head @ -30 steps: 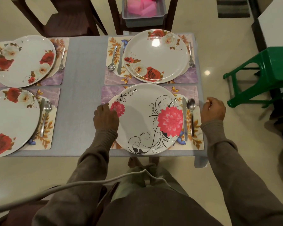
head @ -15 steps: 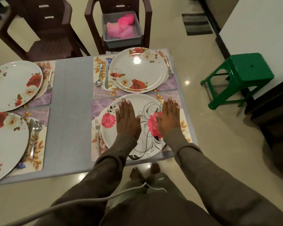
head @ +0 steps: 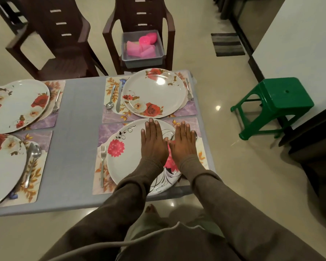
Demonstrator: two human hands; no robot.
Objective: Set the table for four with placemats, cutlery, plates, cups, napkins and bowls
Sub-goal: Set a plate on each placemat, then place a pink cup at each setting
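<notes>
We see both hands laid flat, palms down, on the nearest plate (head: 132, 159), a white one with pink flowers and black scrolls: the left hand (head: 153, 143) rests toward the plate's centre, and the right hand (head: 183, 143) lies just beside it at its 3 o'clock, thumbs almost touching. The fingers of both are straight and close together, holding nothing. The plate sits on a floral placemat (head: 109, 129) at the desk's near right corner, with a fork (head: 103, 162) on the mat at the plate's 9 o'clock; the bowl of a spoon (head: 196, 135) peeks out past the right hand's little finger. At 12 o'clock from this setting we find a second plate (head: 154, 93) with red and white roses on its own mat, a spoon and knife (head: 114, 97) at its 9 o'clock and a fork (head: 189, 91) at its 3 o'clock. Two more rose plates (head: 13, 106) lie on mats at the left edge of the view, each with cutlery beside it. The desk (head: 75, 140) wears a grey cloth. Beyond it, at 12 o'clock, a brown chair (head: 169, 21) carries a grey tub (head: 159, 59) holding pink items, which we cannot identify. A green stool (head: 282, 98) stands on the floor at 2 o'clock.
</notes>
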